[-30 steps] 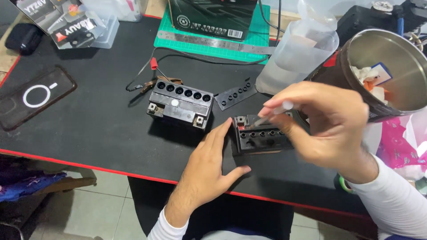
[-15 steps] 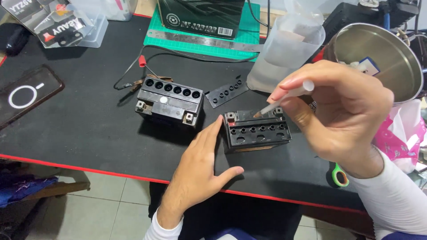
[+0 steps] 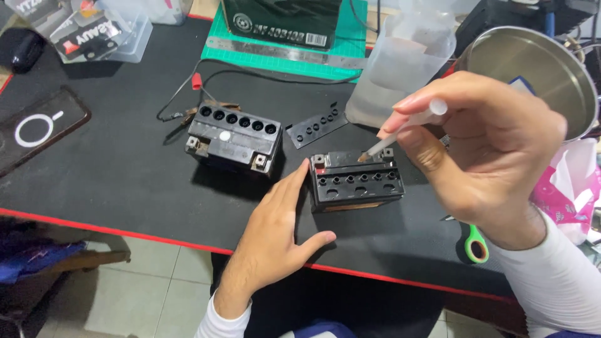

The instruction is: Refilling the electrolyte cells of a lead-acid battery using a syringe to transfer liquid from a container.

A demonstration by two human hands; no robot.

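Surface (image 3: 113,169) black, red-edged, carrying all. Steel pot (image 3: 532,75) stands right of the near battery (image 3: 355,181); a second battery (image 3: 233,136) sits to its left. Left hand (image 3: 275,231) lies flat, open, fingertips against the near battery's left side. Right hand (image 3: 482,150) pinches a dropper (image 3: 404,128), tip over that battery's top.

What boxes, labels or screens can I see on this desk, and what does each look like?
Dark green box: back centre, on the green cutting mat, white emblem and barcode label.
Clear plastic case: back left, black label with red and white marks.
Phone: left edge, lying flat, dark with a white ring mark.
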